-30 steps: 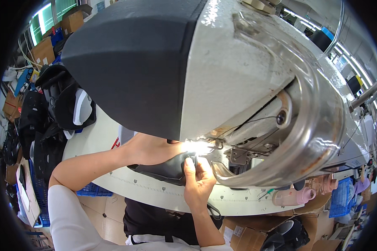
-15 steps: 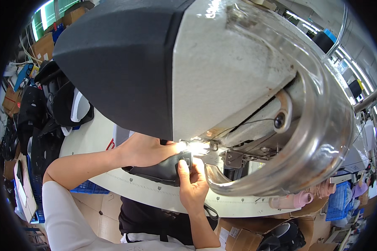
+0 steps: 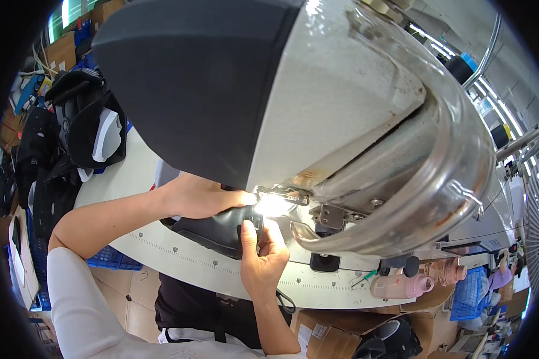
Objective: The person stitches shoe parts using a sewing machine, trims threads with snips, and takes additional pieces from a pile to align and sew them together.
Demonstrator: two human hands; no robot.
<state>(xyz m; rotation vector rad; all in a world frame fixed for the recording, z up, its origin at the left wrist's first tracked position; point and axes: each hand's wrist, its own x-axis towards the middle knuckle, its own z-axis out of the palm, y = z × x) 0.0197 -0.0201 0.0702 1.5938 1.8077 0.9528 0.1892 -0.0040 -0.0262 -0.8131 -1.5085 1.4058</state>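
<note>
The person is working a black piece [image 3: 209, 233] at the lit spot beneath the head of what looks like a sewing machine [image 3: 335, 102]. The piece is lying over the bench [image 3: 117, 179], left of the curved metal guard [image 3: 461, 185], with its right end reaching the glare and its left part spreading out below the left forearm.

The right hand [image 3: 265, 257] is clamping on the right end of the piece, thumb pressing its upper face and fingers curling round the edge. The left hand [image 3: 197, 196] is resting along the far side of the piece, fingertips pointing right into the light; whether it is gripping or only pressing, I cannot tell, since the glare and the machine head are hiding that contact.

The step in hand seems to be the lining up or guiding of that edge at the machine's working point; the needle itself is not showing, so I cannot tell whether any stitching is running. Judging from this hold, the next move is calling for a level edge, the right hand steering the end and the left hand steadying the far side, with both sets of fingertips staying clear of the working point. The loose left part is probably needing some support, so that it does not drag the edge askew.
</note>
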